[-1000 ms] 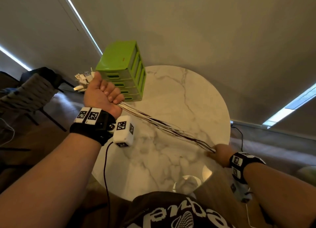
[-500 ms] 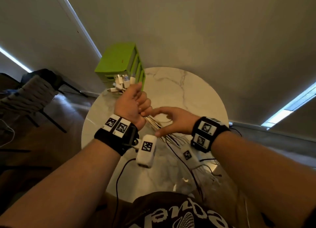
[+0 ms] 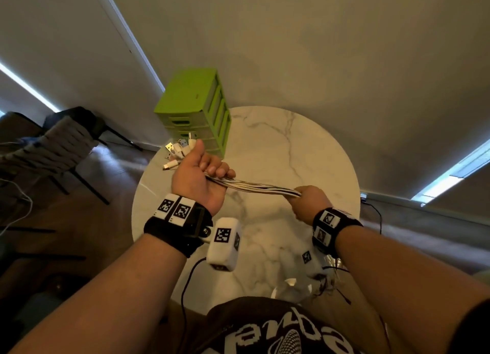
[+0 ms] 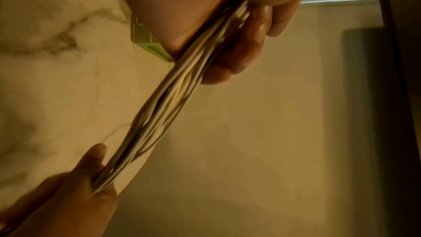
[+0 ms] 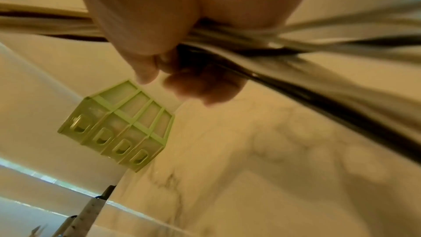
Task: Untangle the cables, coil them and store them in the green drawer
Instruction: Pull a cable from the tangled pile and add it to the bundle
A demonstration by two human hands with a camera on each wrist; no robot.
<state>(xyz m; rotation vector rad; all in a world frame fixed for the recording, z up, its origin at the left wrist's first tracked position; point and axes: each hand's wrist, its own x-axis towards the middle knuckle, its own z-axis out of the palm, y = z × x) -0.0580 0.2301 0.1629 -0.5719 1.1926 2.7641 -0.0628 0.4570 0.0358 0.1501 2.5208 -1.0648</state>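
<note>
Above the table (image 3: 305, 146), near side: right hand (image 3: 309, 204) grips the cables (image 3: 261, 188).
Middle: left hand (image 3: 197, 180) squeezes the plug end.
Far side: green drawer (image 3: 195, 109), all closed.
Risk: loose ends may knot again if a hand slips.

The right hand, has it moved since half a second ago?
Yes. The right hand has slid along the cable bundle, away from the left hand and the green drawer unit, toward the marble table's right side.
</note>
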